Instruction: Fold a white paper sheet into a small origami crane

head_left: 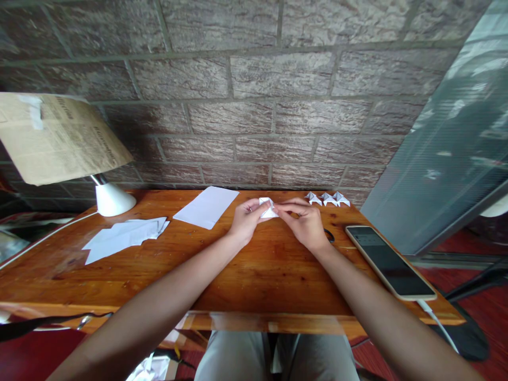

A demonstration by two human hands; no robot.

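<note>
Between my two hands, over the middle of the wooden table, is a small folded piece of white paper with creases and a raised flap. My left hand grips its left side, thumb across the front. On the right side, my right hand pinches an edge of the same paper between thumb and fingers. Three small folded white paper shapes stand in a row at the back right. A stack of white sheets lies left of my left hand.
Loose white paper pieces are spread at the left, near a white-based lamp. At the right lies a phone with a charging cable. A dark ring-shaped item sits beside my right wrist. A brick wall rises behind the table.
</note>
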